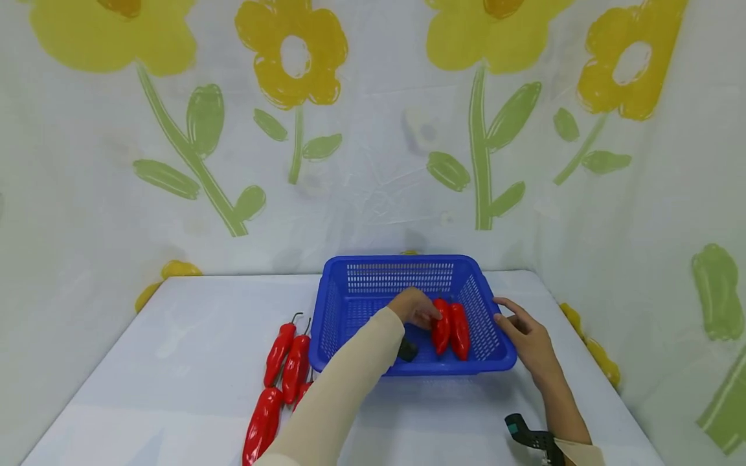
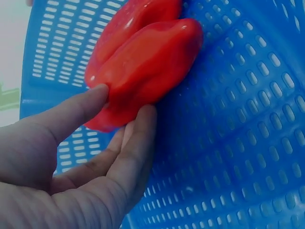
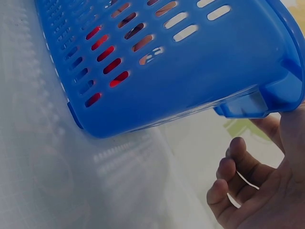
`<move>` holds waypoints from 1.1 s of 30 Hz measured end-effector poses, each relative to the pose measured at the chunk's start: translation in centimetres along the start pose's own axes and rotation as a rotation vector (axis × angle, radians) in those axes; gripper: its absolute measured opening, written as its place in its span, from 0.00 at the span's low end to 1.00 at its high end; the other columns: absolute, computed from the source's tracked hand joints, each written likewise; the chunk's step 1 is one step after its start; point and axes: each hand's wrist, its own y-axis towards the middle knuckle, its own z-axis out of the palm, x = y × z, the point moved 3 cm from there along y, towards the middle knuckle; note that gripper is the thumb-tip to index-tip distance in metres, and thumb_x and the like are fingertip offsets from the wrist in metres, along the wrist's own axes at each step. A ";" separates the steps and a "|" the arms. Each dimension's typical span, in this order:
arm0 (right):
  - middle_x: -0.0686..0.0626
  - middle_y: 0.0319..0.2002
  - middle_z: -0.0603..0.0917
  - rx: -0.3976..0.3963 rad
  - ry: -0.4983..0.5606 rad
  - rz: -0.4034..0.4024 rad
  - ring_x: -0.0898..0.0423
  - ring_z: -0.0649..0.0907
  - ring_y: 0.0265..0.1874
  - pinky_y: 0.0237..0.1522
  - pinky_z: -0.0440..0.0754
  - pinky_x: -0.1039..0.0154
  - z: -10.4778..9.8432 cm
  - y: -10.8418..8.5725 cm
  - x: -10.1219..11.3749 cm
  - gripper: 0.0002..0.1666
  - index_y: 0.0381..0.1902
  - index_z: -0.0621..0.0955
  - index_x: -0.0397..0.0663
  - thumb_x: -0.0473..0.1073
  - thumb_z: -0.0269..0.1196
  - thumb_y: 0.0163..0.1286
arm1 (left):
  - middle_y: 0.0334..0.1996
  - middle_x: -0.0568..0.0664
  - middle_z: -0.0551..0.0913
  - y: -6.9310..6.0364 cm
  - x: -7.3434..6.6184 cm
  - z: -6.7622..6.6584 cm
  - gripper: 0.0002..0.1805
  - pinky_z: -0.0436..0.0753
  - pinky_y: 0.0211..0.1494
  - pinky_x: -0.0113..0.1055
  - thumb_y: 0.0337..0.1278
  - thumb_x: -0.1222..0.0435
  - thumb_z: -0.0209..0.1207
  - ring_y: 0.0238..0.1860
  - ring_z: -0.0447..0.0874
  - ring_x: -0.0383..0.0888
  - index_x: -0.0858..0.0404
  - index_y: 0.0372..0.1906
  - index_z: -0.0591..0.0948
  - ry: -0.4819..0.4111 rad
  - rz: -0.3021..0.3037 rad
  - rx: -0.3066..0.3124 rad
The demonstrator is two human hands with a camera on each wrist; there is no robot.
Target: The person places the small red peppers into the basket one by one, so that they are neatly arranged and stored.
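Observation:
In the head view, my left hand (image 1: 415, 307) reaches into a blue plastic basket (image 1: 402, 370). It pinches the lower end of a red chili pepper (image 2: 152, 67) between thumb and fingers, as the left wrist view shows. A second red chili pepper (image 1: 460, 331) lies right beside that one, inside the basket's right part. At the basket's right side, my right hand (image 1: 527, 340) holds the rim (image 3: 293, 43) with thumb and index finger. Its other fingers are loosely bent below the rim in the right wrist view.
Several red chili peppers (image 1: 265, 421) lie on the white table (image 1: 175, 362) left of the basket, one partly hidden by the left sleeve (image 1: 350, 382). A flower-patterned cloth (image 1: 373, 149) hangs behind the table. A black wrist device (image 1: 533, 439) sits on the right wrist.

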 end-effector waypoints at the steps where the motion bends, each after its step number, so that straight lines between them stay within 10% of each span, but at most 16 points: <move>1: 0.40 0.45 0.81 0.001 0.001 -0.002 0.47 0.79 0.43 0.40 0.81 0.68 0.0 -0.1 0.0 0.34 0.72 0.71 0.60 0.64 0.57 0.73 | 0.40 0.67 0.82 -0.2 -0.1 0.0 0.20 0.84 0.55 0.45 0.57 0.75 0.67 0.50 0.85 0.60 0.78 0.52 0.75 0.005 -0.008 -0.011; 16: 0.39 0.46 0.82 0.017 -0.007 0.007 0.47 0.80 0.42 0.40 0.81 0.67 -0.2 -0.4 0.3 0.34 0.73 0.71 0.60 0.63 0.57 0.74 | 0.36 0.65 0.83 -2.2 -1.4 -0.7 0.19 0.87 0.48 0.47 0.55 0.73 0.69 0.43 0.87 0.59 0.75 0.48 0.76 0.052 0.129 -0.154; 24: 0.39 0.45 0.81 0.010 -0.018 -0.022 0.47 0.79 0.41 0.38 0.80 0.66 -0.2 0.0 0.6 0.34 0.72 0.71 0.60 0.64 0.57 0.74 | 0.50 0.71 0.82 -4.5 -1.9 -2.6 0.27 0.83 0.56 0.47 0.57 0.74 0.67 0.52 0.84 0.61 0.79 0.59 0.71 -0.082 0.232 0.032; 33: 0.38 0.46 0.81 0.014 -0.026 -0.023 0.47 0.80 0.42 0.38 0.81 0.67 -0.1 -0.1 0.1 0.36 0.73 0.70 0.58 0.65 0.56 0.74 | 0.38 0.63 0.86 -6.0 -0.2 -5.3 0.16 0.83 0.56 0.48 0.59 0.72 0.66 0.40 0.88 0.53 0.79 0.49 0.80 -0.135 0.304 0.136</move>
